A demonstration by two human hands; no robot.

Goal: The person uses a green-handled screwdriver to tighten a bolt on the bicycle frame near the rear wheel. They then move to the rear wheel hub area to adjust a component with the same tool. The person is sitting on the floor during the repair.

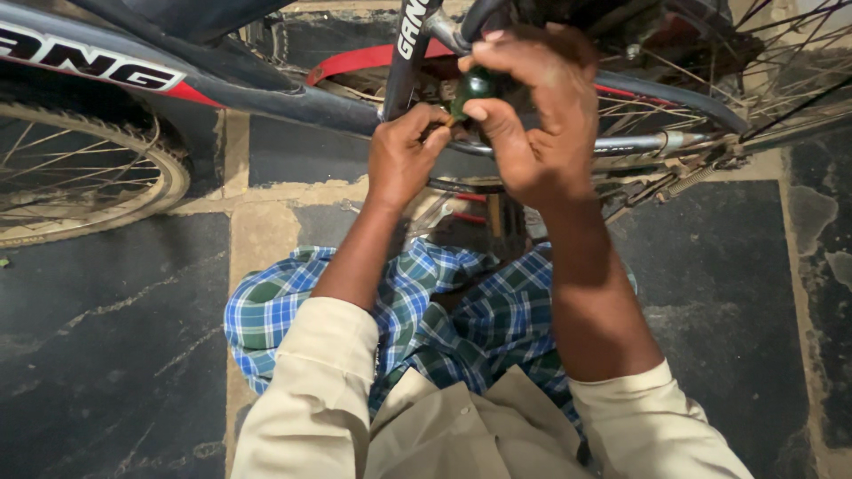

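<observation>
Floor (106, 355): dark stone slabs, nearly black, with pale veins and scuffs. Wide sandy-beige joints (253, 239) run between slabs, chipped and uneven. Lighter mottled patch (812, 222) on the right-hand slab. Surface looks dusty and worn. Light is dim, warm and flat, without hard shadows. No walls, windows or furniture in view.
</observation>
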